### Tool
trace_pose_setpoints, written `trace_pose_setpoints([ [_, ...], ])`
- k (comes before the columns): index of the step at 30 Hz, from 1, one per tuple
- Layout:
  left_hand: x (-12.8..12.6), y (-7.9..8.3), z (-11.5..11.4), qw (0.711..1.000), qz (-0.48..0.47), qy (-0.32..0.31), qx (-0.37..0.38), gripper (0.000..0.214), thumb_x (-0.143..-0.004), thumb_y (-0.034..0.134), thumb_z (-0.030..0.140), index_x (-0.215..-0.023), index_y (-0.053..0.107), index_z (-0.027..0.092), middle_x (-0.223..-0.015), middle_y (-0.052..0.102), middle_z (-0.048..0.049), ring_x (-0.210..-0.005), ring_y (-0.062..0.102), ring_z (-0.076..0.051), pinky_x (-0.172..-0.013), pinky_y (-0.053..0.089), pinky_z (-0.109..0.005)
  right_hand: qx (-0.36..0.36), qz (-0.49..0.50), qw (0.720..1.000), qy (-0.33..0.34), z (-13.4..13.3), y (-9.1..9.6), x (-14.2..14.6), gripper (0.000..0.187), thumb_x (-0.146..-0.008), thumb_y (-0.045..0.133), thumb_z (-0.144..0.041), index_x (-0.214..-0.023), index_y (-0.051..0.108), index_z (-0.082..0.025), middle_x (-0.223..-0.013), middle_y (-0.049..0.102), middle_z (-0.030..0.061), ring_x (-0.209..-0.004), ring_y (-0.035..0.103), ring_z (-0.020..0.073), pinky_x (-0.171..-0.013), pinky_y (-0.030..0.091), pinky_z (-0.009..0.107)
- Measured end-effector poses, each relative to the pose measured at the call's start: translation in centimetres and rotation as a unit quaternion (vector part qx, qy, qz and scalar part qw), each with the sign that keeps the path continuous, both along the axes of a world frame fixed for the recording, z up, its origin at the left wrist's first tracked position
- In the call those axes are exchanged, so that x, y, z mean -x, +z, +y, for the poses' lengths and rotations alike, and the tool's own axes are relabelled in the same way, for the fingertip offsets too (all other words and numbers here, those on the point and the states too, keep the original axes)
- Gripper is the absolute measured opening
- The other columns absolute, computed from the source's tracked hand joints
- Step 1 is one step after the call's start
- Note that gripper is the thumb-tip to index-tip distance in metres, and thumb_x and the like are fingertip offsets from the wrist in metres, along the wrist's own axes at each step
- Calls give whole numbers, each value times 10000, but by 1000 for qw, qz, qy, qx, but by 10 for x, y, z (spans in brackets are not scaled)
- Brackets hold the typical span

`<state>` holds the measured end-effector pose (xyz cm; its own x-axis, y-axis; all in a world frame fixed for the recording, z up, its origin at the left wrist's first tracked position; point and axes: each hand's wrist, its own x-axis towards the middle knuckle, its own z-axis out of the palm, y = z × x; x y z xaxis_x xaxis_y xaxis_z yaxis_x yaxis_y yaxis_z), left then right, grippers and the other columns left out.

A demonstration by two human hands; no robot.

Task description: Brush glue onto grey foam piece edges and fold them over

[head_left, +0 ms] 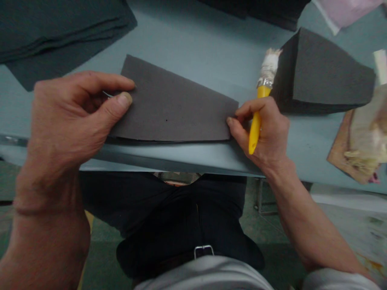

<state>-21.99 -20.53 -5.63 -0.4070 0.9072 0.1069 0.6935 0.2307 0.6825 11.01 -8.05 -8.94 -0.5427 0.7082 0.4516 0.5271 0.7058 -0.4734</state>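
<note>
Dark grey, flat and tapering, the panel [178,100] lies in front of me on the pale blue-green table [193,48], close to its front edge, with a small dark speck on its face. I see my hands well apart, one at either end of the panel. My left hand [72,110] sets thumb and forefinger on the wide end; I cannot tell whether they pinch it or only press. My right hand [267,129] has thumb and forefinger at the panel's narrow end, and it grips a yellow-handled brush [264,92], its whitened bristles pointing away from me. Right of the panel, beyond that hand, stands a stack of dark pieces [332,72], and further right lies a brown board [338,149] with blurred things on it. Dark sheets [66,28] overlap to the panel's upper left, another dark pile [272,14] sits beyond it, and something pink [350,12] lies far to its upper right.
</note>
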Motion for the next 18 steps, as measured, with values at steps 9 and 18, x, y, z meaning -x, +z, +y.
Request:
trace_pose_setpoints([
  [9,-2,-2,7,999,-19,39,10,491,-876,754,498,-1301,852,272,-996,833,-41,-823,705,-250,-926,626,-561,-1,15,1000,7,2,-1,1,83,-975,755,-332,-998,675,-335,-827,713,14,-699,659,219,-695,614,411],
  [18,-13,8,12,997,-11,63,43,434,-916,747,505,-1277,857,290,-1066,852,-55,-911,773,-320,-926,655,-568,8,-7,1000,2,1,1,-1,46,-1004,728,-351,-1013,682,-352,-866,735,32,-741,683,242,-737,629,441],
])
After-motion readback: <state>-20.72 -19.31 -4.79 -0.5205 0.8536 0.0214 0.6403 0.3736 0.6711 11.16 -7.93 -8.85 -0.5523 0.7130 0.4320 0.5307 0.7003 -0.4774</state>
